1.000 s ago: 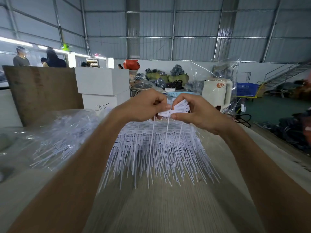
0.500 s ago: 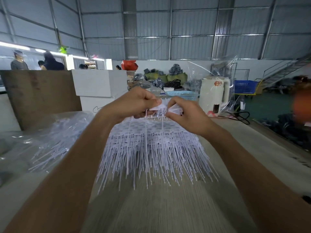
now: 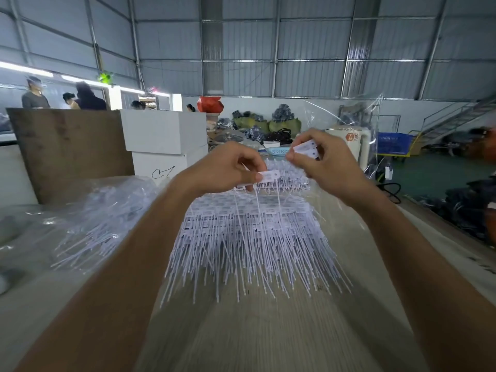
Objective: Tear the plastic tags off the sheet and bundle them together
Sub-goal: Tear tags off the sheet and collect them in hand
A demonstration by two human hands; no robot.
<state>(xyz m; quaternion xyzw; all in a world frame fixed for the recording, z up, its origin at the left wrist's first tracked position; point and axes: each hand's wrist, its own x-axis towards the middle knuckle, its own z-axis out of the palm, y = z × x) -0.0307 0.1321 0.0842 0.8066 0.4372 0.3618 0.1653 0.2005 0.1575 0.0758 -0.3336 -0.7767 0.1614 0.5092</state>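
A worker at a long workbench [image 3: 268, 339] in a metal-walled warehouse separates white plastic tags, both hands raised at the centre of the frame. The left hand [image 3: 225, 170] pinches a small cluster of tags [image 3: 268, 175] by their flat printed heads, their thin tails hanging down toward the bench; the right hand [image 3: 324, 162], slightly higher and just to the right, pinches another tag piece [image 3: 304, 149] between thumb and fingers, apart from the left hand's cluster. Below them, in the middle of the frame, lies the stack of tag sheets [image 3: 249, 224], rows of heads toward the far end and a fringe of slender tails fanning toward the camera. At centre left sits a clear plastic bag [image 3: 88, 224] holding more tags. White boxes [image 3: 163, 135] and a brown board [image 3: 69, 149] stand at upper left, with people beyond them; a blue cart [image 3: 393, 143] shows at upper right. The tags look very light and springy, the tails thin enough to tangle or bend, so the sensible hold is on the stiff flat heads, where the pieces seem to join, pinched firmly because the smooth plastic may slip. Gathering heads together should let the tails fall into line for bundling.
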